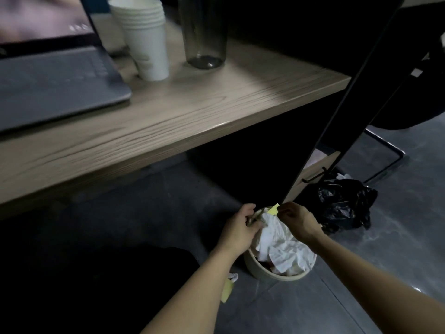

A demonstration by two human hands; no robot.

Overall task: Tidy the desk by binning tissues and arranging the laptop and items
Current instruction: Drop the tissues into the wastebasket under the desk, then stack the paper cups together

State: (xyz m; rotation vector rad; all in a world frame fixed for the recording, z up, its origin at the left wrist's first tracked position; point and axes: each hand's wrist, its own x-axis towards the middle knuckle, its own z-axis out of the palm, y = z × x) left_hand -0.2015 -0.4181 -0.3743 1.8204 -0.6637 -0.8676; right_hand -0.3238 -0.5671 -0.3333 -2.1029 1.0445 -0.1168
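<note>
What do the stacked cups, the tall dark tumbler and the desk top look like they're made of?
Stacked cups: probably paper, matte white with thin rolled rims. Tall tumbler: see-through smoky glass or plastic, can't tell which; its base glints. Desk top: pale wood-grain surface, likely laminate, with a smooth low sheen.

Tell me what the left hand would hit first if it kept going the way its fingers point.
The left hand points right, over the bin's rim. It would probably first meet the crumpled white tissues heaped in the bin, then the right hand beyond. Depth is unclear in this dim view.
</note>
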